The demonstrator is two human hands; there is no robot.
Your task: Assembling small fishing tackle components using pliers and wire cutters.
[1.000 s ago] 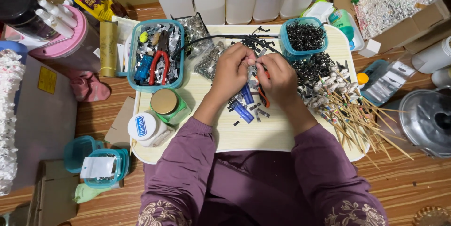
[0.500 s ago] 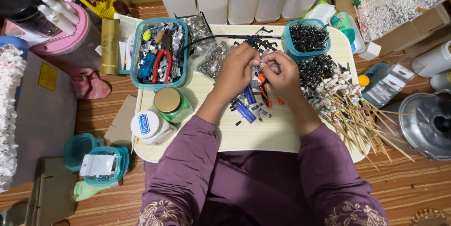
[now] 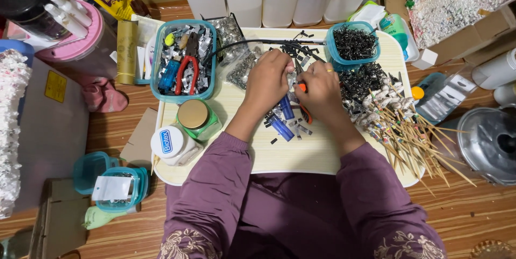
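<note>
On the pale lap table [image 3: 301,157], seen from the head camera, both hands meet near the middle, over a scatter of small black pieces [image 3: 301,54] and silvery bits. The left hand [image 3: 267,79] is curled, fingers bent down and pinched together at the tips close to the right hand; it seems to grip something small, but what it is cannot be made out. The right hand [image 3: 322,89] is also closed, and an orange-handled tool [image 3: 304,109] pokes out from under it, its handle running down toward the person, so the hand likely holds that tool.

Just below the hands lie two blue lighters [image 3: 283,121], their long axes slanting from upper left to lower right; they sit between the wrists, a touch nearer the left hand. A black cord [image 3: 252,44] runs from the blue tray [image 3: 158,84] across to the fingertips, ending right where the two hands meet, so the work point lies directly ahead of both hands, at their tips.

Left of the hands, the tray holds red pliers [image 3: 186,73] among foil scraps. Below it stand a gold-lidded jar [image 3: 193,115] and a white-lidded jar [image 3: 167,142]. To the right, a small blue tub [image 3: 352,44] is full of black pieces, with a heap of the same just beneath it, and a fan of wooden skewers [image 3: 414,135] spreads toward the table's right edge, near the right forearm.
</note>
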